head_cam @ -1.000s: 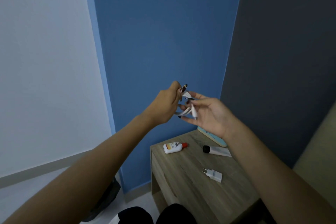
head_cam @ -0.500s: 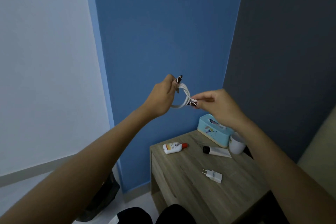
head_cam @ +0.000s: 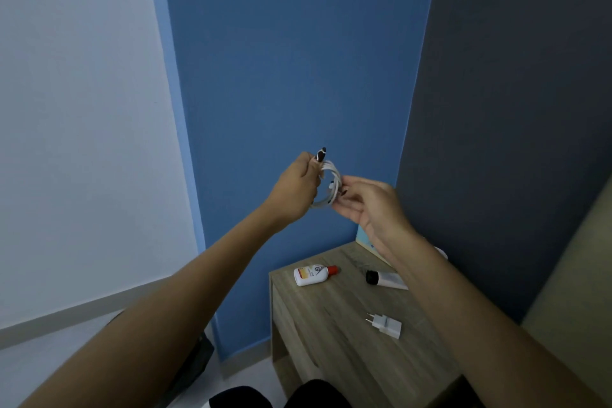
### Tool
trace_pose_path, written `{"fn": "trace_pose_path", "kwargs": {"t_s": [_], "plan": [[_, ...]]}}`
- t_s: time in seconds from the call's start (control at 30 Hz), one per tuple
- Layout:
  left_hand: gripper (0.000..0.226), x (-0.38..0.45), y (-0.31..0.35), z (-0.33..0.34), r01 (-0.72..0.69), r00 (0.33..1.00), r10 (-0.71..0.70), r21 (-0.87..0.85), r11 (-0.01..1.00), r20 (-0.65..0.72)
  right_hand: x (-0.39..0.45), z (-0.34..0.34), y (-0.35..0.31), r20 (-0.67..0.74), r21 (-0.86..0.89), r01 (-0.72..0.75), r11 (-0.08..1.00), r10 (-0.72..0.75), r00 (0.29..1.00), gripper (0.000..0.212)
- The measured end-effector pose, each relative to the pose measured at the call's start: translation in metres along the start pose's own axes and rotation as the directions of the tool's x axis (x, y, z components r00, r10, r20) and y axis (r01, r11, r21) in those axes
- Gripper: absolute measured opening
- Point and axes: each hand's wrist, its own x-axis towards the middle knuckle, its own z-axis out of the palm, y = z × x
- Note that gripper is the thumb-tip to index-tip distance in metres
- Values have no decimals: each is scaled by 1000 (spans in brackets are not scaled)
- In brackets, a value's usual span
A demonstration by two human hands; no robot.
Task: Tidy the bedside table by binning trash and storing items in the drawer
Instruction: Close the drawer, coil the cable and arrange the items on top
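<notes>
Both hands are up in front of the blue wall (head_cam: 291, 60), well above the bench (head_cam: 334, 334). The left hand (head_cam: 293, 190) has its fingers (head_cam: 309, 166) curled shut around the near side of a coiled white cable (head_cam: 331, 184), thumb with a dark painted nail pointing up over the loop. The right hand (head_cam: 367, 205) comes in from the other side, fingers half closed and pinching the far side of the same coil, so the cable hangs between the two hands. Below and to the right of the fingers, on the bench, a small white bottle with a red cap (head_cam: 313, 274) lies on its side, a white tube with a black cap (head_cam: 384, 279) lies just beside the right forearm, and a white plug adapter (head_cam: 385, 325) sits nearer the camera. A black bin bag (head_cam: 195, 361) shows under the left forearm, down on the floor.
</notes>
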Motion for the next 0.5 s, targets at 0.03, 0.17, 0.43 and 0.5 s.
{"fn": "trace_pose_path", "kwargs": {"t_s": [0.03,0.17,0.43,0.5], "plan": [[32,0,-2,0,-23,1000,23,36,999,-12,-1,1,-1,40,30,-9,1000,7,999,29],[31,-2,-2,0,-94,995,98,127,987,-25,-2,3,-2,39,-117,40,992,-36,999,41],[25,-7,-3,-3,-201,977,212,225,953,-23,-3,-6,-10,164,37,-95,995,88,983,38],[26,-7,-5,-5,-201,978,209,234,951,-10,-3,-11,-11,257,11,-170,985,162,953,31]]}}
